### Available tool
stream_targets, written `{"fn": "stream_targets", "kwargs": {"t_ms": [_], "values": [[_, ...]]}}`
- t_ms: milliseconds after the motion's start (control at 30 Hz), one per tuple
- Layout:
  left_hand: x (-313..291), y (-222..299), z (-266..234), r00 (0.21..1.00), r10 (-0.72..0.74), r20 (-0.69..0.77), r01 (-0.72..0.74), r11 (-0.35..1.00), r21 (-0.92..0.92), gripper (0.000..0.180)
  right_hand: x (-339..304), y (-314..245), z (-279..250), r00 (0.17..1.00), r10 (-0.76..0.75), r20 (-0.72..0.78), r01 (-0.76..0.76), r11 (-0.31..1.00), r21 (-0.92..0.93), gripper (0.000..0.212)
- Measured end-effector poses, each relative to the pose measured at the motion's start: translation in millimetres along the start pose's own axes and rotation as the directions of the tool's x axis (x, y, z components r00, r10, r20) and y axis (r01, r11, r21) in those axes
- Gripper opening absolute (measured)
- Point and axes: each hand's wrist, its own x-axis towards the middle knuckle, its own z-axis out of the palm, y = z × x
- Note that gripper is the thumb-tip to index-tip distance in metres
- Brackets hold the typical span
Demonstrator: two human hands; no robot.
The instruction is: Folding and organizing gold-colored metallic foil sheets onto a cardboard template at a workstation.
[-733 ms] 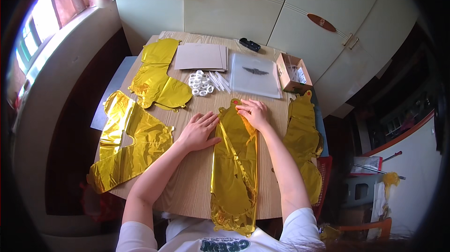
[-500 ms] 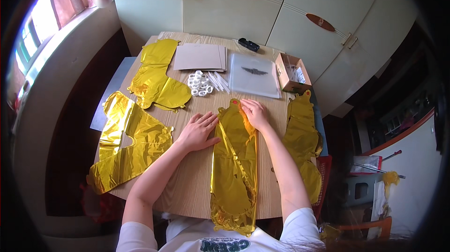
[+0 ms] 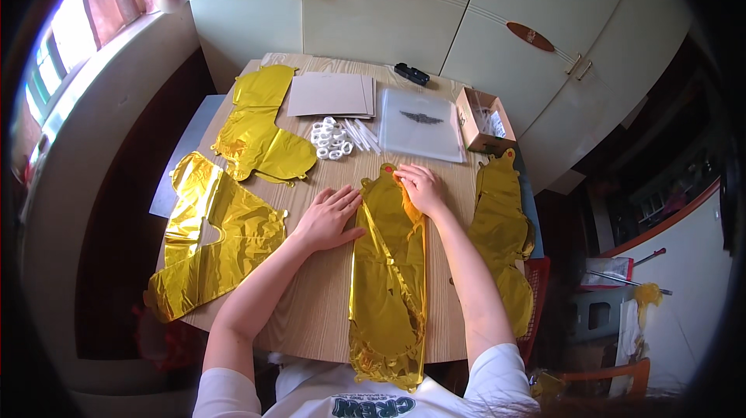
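Note:
A flat gold foil balloon [image 3: 386, 278], folded lengthwise, lies in front of me and hangs past the table's near edge. A small red spot marks its far tip. My left hand [image 3: 330, 220] rests with fingers stretched out along the balloon's left edge. At the upper right edge, my right hand [image 3: 420, 189] has its fingertips bent in and closed on the crumpled foil; the thumb is partly hidden. More gold foil balloons lie around: one at left [image 3: 233, 235], another at the far left [image 3: 264, 134], and a folded one at right [image 3: 499, 224].
On the far side of the wooden table [image 3: 318, 313] are grey-brown card sheets [image 3: 330, 94], white rings [image 3: 332, 139], white sticks [image 3: 362, 135], clear plastic bags [image 3: 420, 130], a black object [image 3: 412, 73] and an open cardboard box [image 3: 487, 120]. A red chair [image 3: 536, 301] stands at right.
The fingers of my right hand have drawn in slightly at the balloon's upper right edge, and the foil there has shifted a little. My left hand stays in place.

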Motion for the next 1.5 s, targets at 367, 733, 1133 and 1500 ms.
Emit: {"fn": "stream_targets", "kwargs": {"t_ms": [367,733,1133,1500], "values": [[-2,-1,0,1.0,0.005,0.003,-0.005,1.0,0.001,0.074,0,-7,-6,0.999,0.007,0.042,-0.006,1.0,-0.008,0.026],[2,-2,2,1.0,0.001,0.011,-0.001,1.0,-0.005,0.076,-46,2,-45,0.927,0.329,0.182,-0.357,0.619,0.699,0.036],[1,-2,2,1.0,-0.009,0.025,0.009,1.0,0.006,0.077,-178,-109,-96,0.966,-0.025,0.258,0.005,0.997,0.077,0.04],[1,-23,-2,0.996,-0.09,-0.016,0.09,0.996,0.012,0.073,-160,-104,-71,0.97,-0.067,0.233,0.073,0.997,-0.016,0.041]]}}
